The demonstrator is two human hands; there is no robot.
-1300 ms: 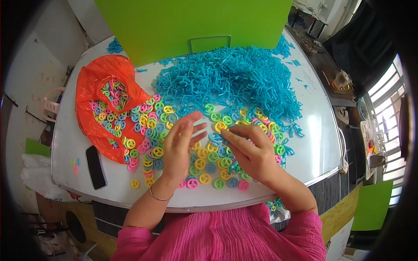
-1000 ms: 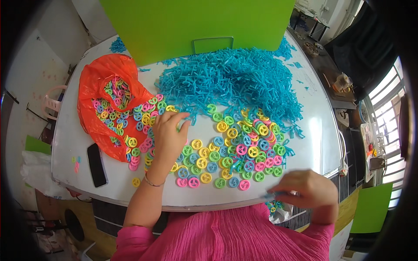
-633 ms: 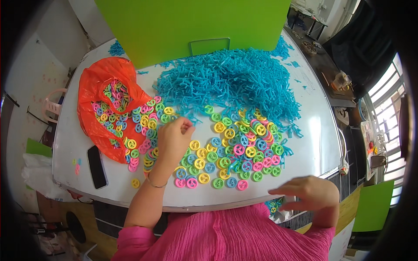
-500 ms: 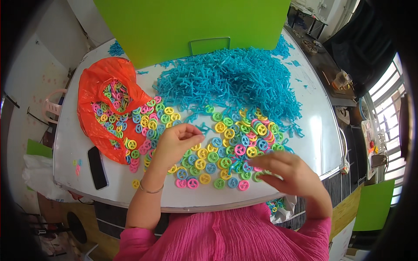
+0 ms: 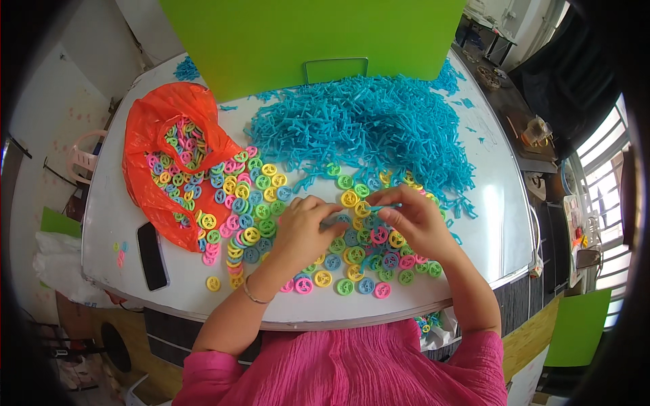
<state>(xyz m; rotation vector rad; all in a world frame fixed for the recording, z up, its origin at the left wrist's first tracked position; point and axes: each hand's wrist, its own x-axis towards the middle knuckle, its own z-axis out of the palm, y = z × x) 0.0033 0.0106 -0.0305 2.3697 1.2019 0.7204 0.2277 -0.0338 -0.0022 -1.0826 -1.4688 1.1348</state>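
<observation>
Head view, landmark = blue pile (image 5: 359,122), a heap of thin plastic parts on the white table (image 5: 494,196). Both hands are on the person's side of the pile, close to each other, small gap between the fingertips. Right hand (image 5: 399,211): below the pile's right half, thumb and forefinger pinched on a slim blue part (image 5: 384,207); part is off the pile, on its near side, roughly level, pointing toward the other hand. Left hand (image 5: 337,218): below the pile's left half, knuckles up, thumb and forefinger near each other; something bluish-grey shows at the tips, can't tell if it's gripped or just lying behind. Bracelet (image 5: 252,294) on that wrist. Loose wheels (image 5: 333,262), spoked, pink/yellow/green/blue, spread below the pile; some flat and single, others overlapping, some partly hidden under the right hand. More of them run along the pile's lower left, out of a red bag (image 5: 152,115), open, left of the pile, with wheels inside. Phone (image 5: 152,257), dark screen, lies well to the pile's lower left. Green board (image 5: 305,40) with metal handle (image 5: 335,59) stands directly behind the pile.
</observation>
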